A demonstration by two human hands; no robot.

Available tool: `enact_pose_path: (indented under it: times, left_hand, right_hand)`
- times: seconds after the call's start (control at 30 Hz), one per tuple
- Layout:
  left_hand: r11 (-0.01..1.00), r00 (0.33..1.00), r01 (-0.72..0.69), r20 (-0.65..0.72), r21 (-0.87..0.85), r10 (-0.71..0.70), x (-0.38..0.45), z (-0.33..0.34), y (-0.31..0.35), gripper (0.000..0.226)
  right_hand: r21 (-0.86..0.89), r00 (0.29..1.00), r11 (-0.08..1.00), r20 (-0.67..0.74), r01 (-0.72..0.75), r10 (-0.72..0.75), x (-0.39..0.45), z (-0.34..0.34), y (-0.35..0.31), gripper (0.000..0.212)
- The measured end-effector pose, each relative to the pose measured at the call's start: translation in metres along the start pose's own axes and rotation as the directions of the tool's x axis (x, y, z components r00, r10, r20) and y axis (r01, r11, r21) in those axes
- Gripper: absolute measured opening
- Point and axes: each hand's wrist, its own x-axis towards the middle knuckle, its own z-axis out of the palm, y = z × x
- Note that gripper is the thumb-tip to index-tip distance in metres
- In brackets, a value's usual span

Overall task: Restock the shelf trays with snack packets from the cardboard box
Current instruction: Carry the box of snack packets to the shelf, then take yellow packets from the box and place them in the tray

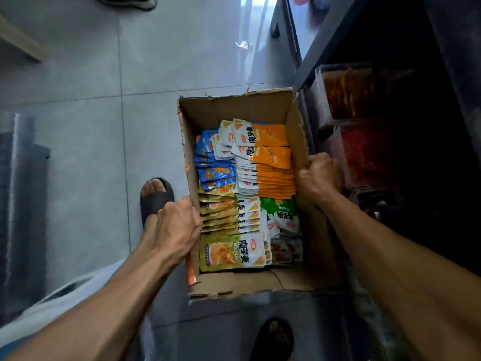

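An open cardboard box (234, 108) sits over the grey floor in the middle of the head view. Inside lie rows of snack packets: orange ones (273, 162) at the far right, blue ones (212, 162) at the far left, gold ones (226, 252) near me, green ones (279, 208) beside them. My left hand (177, 225) grips the box's left wall. My right hand (318, 175) is closed on the right wall. Clear shelf trays (346, 95) with red packets stand in the dark shelf at right.
My feet in dark slippers (156, 196) are on the tiled floor, one left of the box, the other (273, 340) below it. A dark shelf frame (289, 43) runs along the right. A wooden edge (23, 40) shows at the upper left.
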Motion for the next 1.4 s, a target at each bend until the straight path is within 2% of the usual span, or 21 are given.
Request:
enact_pose_path:
  times: [0.1, 0.23, 0.37, 0.6, 0.73, 0.8, 0.87, 0.97, 1.03, 1.13, 1.23, 1.33, 1.4]
  left_hand:
    - [1.000, 0.998, -0.002, 0.066, -0.022, 0.004, 0.051, 0.014, -0.004, 0.018]
    - [0.990, 0.992, -0.049, 0.123, 0.133, 0.032, 0.099, 0.032, 0.001, 0.019]
    - [0.995, 0.984, -0.089, 0.155, -0.039, 0.094, 0.125, 0.062, 0.000, 0.021]
    - [0.981, 0.966, -0.188, 0.173, -0.043, 0.193, 0.130, 0.091, 0.015, 0.016]
    - [0.958, 0.940, -0.286, 0.205, 0.038, 0.272, 0.127, 0.087, 0.009, 0.026]
    - [0.901, 0.884, -0.409, 0.309, 0.145, 0.352, 0.130, 0.073, 0.005, 0.037]
    - [0.803, 0.832, -0.514, 0.401, 0.301, 0.383, 0.137, 0.054, 0.004, 0.051]
    - [0.667, 0.813, -0.581, 0.383, 0.467, 0.440, 0.153, 0.027, 0.012, 0.055]
    - [0.589, 0.736, -0.677, 0.402, 0.442, 0.544, 0.160, 0.017, 0.027, 0.045]
    - [0.348, 0.498, -0.865, 0.524, 0.362, 0.692, 0.164, 0.014, 0.058, 0.026]
    - [0.193, 0.331, -0.939, 0.597, 0.284, 0.731, 0.159, 0.017, 0.083, 0.011]
    - [0.125, 0.250, -0.961, 0.586, 0.245, 0.771, 0.157, 0.025, 0.089, 0.022]
    - [0.164, 0.254, -0.964, 0.553, 0.209, 0.793, 0.158, 0.032, 0.084, 0.022]
  right_hand:
    - [-0.022, 0.998, 0.998, -0.038, -0.057, 0.056, 0.028, 0.026, -0.013, 0.022]
    - [-0.021, 0.987, 0.989, -0.070, -0.149, 0.147, 0.065, 0.052, -0.015, 0.018]
    - [0.034, 0.966, 0.973, -0.116, -0.227, 0.229, 0.091, 0.071, -0.007, 0.016]
    - [0.116, 0.948, 0.970, -0.218, -0.211, 0.233, 0.119, 0.090, -0.003, 0.017]
    - [0.169, 0.973, 0.975, -0.154, -0.144, 0.170, 0.105, 0.087, 0.009, 0.039]
    - [0.208, 0.980, 0.974, -0.157, -0.088, 0.122, 0.091, 0.083, 0.017, 0.049]
    - [0.196, 0.979, 0.979, -0.180, -0.057, 0.093, 0.074, 0.078, 0.025, 0.049]
    - [0.179, 0.969, 0.983, -0.237, -0.030, 0.072, 0.041, 0.072, 0.033, 0.048]
    - [0.173, 0.968, 0.985, -0.249, 0.003, 0.041, 0.017, 0.071, 0.036, 0.048]
    - [0.185, 0.982, 0.982, -0.188, 0.044, -0.008, -0.014, 0.073, 0.039, 0.036]
    - [0.202, 0.989, 0.978, -0.144, 0.059, -0.030, -0.041, 0.073, 0.041, 0.037]
    - [0.210, 0.997, 0.977, -0.078, 0.033, -0.017, -0.064, 0.070, 0.040, 0.040]
    - [0.167, 0.999, 0.986, -0.037, -0.001, 0.007, -0.074, 0.068, 0.038, 0.041]
